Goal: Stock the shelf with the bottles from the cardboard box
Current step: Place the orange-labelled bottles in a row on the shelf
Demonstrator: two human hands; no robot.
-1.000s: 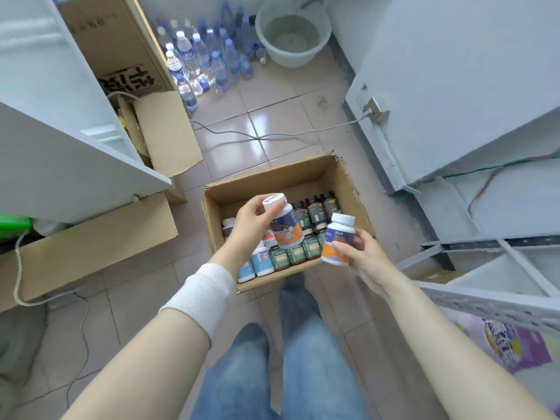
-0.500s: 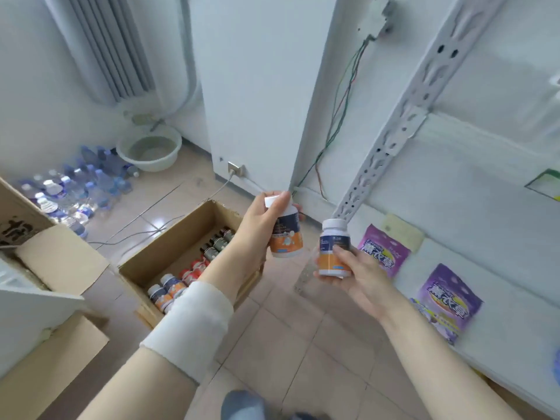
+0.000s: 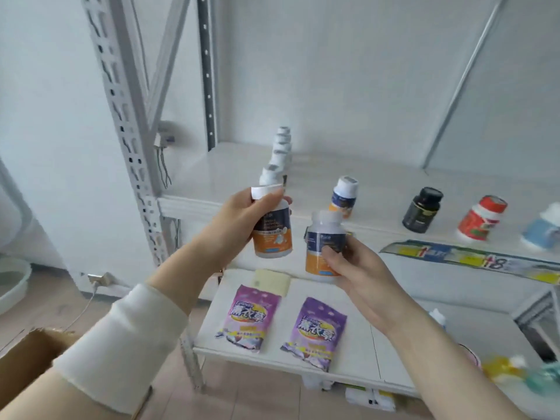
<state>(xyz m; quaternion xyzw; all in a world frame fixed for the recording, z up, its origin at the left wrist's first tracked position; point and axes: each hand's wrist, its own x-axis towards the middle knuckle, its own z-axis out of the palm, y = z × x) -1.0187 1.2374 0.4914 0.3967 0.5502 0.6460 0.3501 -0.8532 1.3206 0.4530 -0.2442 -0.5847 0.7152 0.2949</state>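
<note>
My left hand (image 3: 233, 219) grips a white-capped bottle with a navy and orange label (image 3: 272, 234) in front of the white metal shelf (image 3: 230, 183). My right hand (image 3: 354, 268) holds a second bottle of the same kind (image 3: 321, 247) a little lower and to the right. On the shelf board behind them stands a row of several like bottles (image 3: 277, 159), running back from the front edge, and one more like bottle (image 3: 344, 197) stands alone to its right. A corner of the cardboard box (image 3: 27, 359) shows at the lower left.
Further right on the same board stand a black bottle (image 3: 422, 209), a red-capped bottle (image 3: 480, 218) and a blue and white one (image 3: 542, 230). The lower board carries two purple packets (image 3: 313, 331) and a yellow pad (image 3: 271, 281). A perforated upright (image 3: 127, 131) rises at left.
The view has swung up from the box on the floor to the shelf. Both hands have carried their bottles up with it, to the level of the middle board.
</note>
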